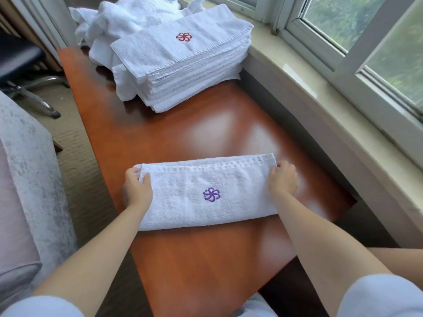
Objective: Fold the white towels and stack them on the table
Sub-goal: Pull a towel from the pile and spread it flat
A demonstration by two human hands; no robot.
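While both bare forearms reached forward over the near end of the table [229,138], each hand took one short end of the folded towel [183,202] that lay crosswise there. The left hand [136,189] sat at the towel's left end with its fingers curled over the far corner, pinching the hem. The right hand [283,180] held the right end, knuckles up and fingertips tucked onto the far corner, though how firmly it gripped was hard to tell from this angle. A purple flower-shaped emblem [211,194] was stitched near the towel's middle; no lettering could be read on it. Toward the far end of the table, close to the window-side edge, stood the stack of folded towels [183,72], its top towel carrying the same emblem in red [183,37]. Behind the stack, at the far end, lay a heap of unfolded towels [128,17]. A pale window sill [320,92] ran along the table's right edge, and a black chair [18,56] stood on the carpet off its left side.
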